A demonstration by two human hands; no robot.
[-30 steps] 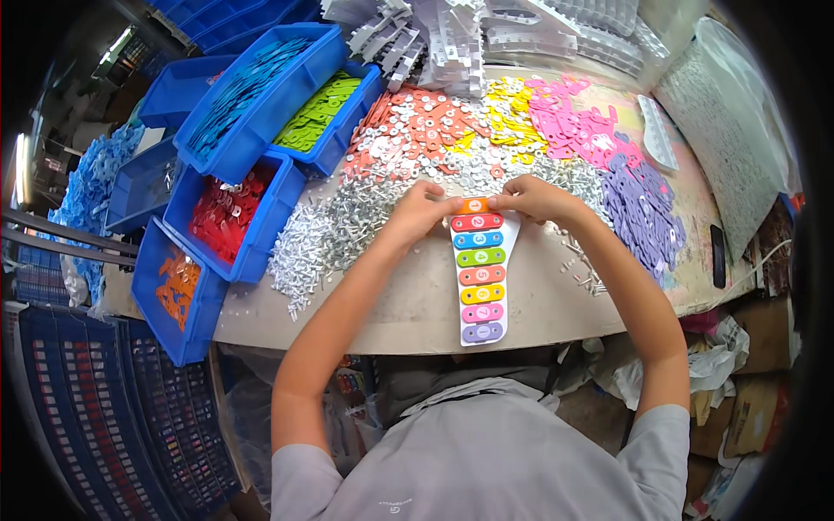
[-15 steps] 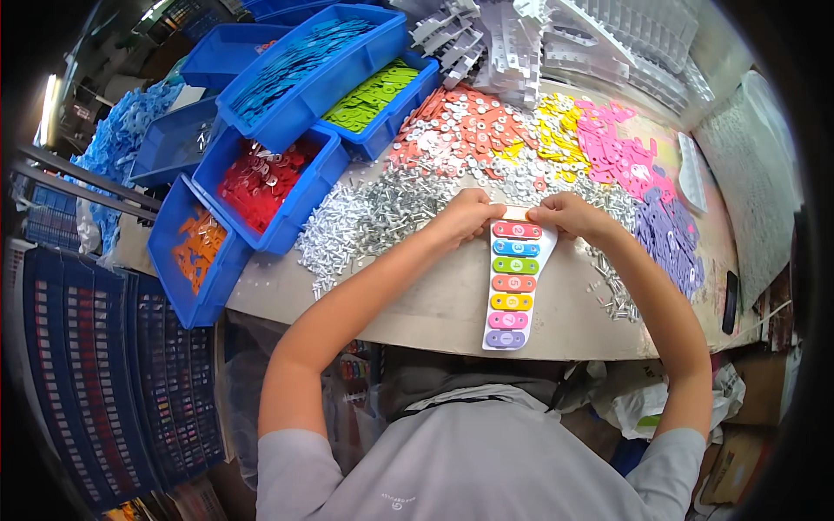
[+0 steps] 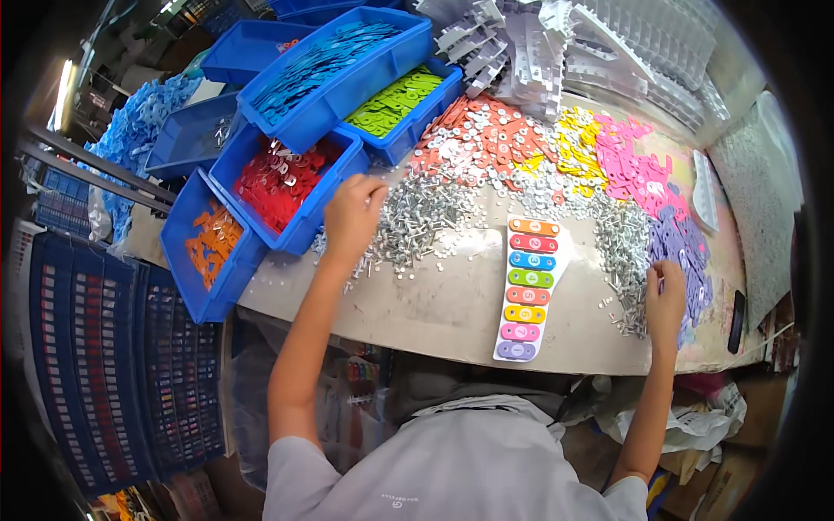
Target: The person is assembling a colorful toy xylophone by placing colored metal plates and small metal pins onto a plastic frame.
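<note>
A white toy xylophone board (image 3: 527,296) with a row of coloured numbered bars lies on the table between my hands, touched by neither. An orange bar (image 3: 533,227) sits at its far end. My left hand (image 3: 351,219) is raised by the edge of the bin of red pieces (image 3: 276,187), over the heap of small silver pins (image 3: 415,217). Its fingers are bent in toward the thumb, and anything between them is too small to see. At the right, my right hand (image 3: 666,297) hovers beside the purple pieces (image 3: 680,247) and more pins (image 3: 621,260), fingers curled, contents hidden.
Blue bins hold orange (image 3: 211,243), blue (image 3: 326,74) and green pieces (image 3: 395,100). Loose coral (image 3: 486,130), yellow (image 3: 578,143) and pink pieces (image 3: 630,161) spread along the back. White plastic frames (image 3: 599,61) are stacked behind them. A dark flat object (image 3: 738,321) lies at the right edge.
Both hands have let go of the board's far end and moved apart, the left toward the red bin, the right toward the purple pieces. The orange bar is now uncovered.
</note>
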